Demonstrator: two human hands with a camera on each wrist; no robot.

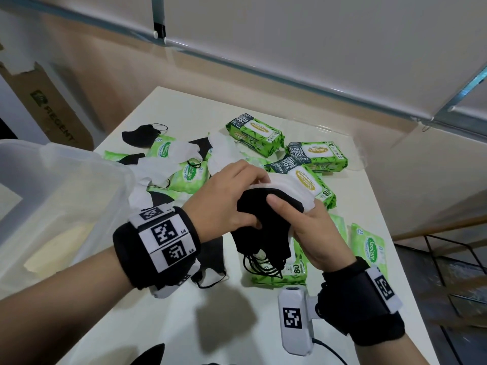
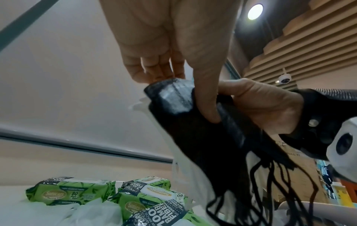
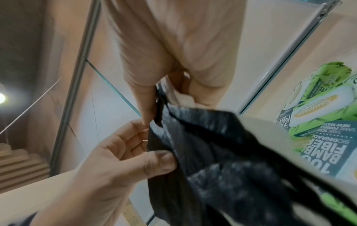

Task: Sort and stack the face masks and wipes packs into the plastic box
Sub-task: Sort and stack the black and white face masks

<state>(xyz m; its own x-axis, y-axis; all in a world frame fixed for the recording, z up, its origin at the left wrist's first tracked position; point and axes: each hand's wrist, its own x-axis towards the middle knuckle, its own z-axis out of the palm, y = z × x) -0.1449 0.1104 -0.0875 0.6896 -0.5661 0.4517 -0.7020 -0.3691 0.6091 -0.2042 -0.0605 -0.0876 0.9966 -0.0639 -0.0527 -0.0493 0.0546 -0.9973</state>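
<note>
Both hands, left hand (image 1: pixel 226 198) and right hand (image 1: pixel 313 233), are holding a bunch of black masks (image 1: pixel 266 225) above the counter (image 1: pixel 237 317), each grip clamped on it. Green wipes packs (image 1: pixel 316 152) are lying behind.

White table (image 1: pixel 263 325) under the scene. Cardboard carton (image 1: pixel 50 111) printed "REGENT" at 10 o'clock, leaning against the beige wall (image 1: pixel 105 75). Grey metal rail (image 1: pixel 290 77) runs along the wall from 12 to 2 o'clock. Left wrist view: round ceiling lamp (image 2: pixel 255 11) and dome camera (image 2: pixel 285 78) at 1 o'clock, beside wooden slats (image 2: pixel 309 45).
</note>
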